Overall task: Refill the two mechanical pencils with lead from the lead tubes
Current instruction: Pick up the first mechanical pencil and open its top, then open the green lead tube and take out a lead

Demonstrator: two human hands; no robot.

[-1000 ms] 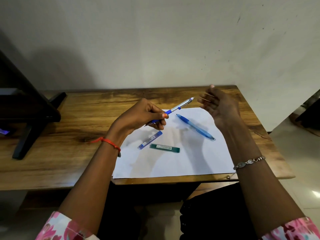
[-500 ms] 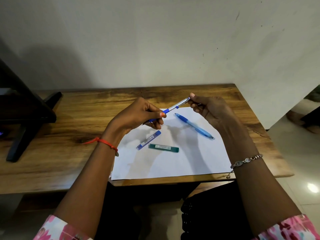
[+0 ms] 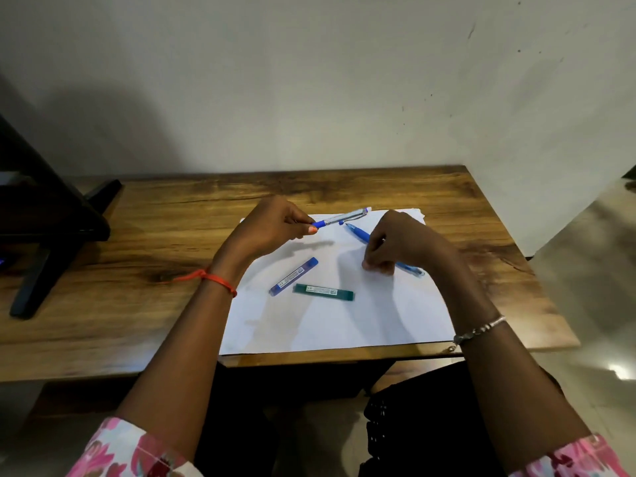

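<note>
My left hand (image 3: 272, 228) grips a silver-and-blue mechanical pencil (image 3: 344, 217) by its blue grip and holds it just above the white paper (image 3: 344, 325), its whitish back end pointing right. My right hand (image 3: 399, 246) rests knuckles-up on the paper with the fingers curled shut; whether something small is pinched in them is hidden. It lies across the second, translucent blue pencil (image 3: 358, 232), covering its middle. A blue lead tube (image 3: 293, 277) and a green lead tube (image 3: 323, 291) lie side by side on the paper between my hands.
The paper lies on a wooden table (image 3: 137, 270) against a pale wall. A black stand (image 3: 51, 228) occupies the table's left end. The table's right edge drops to a shiny floor (image 3: 585, 287).
My right hand left the back end of the held pencil and dropped onto the paper, closing over the blue pencil. My left hand stayed roughly in place with its pencil.
</note>
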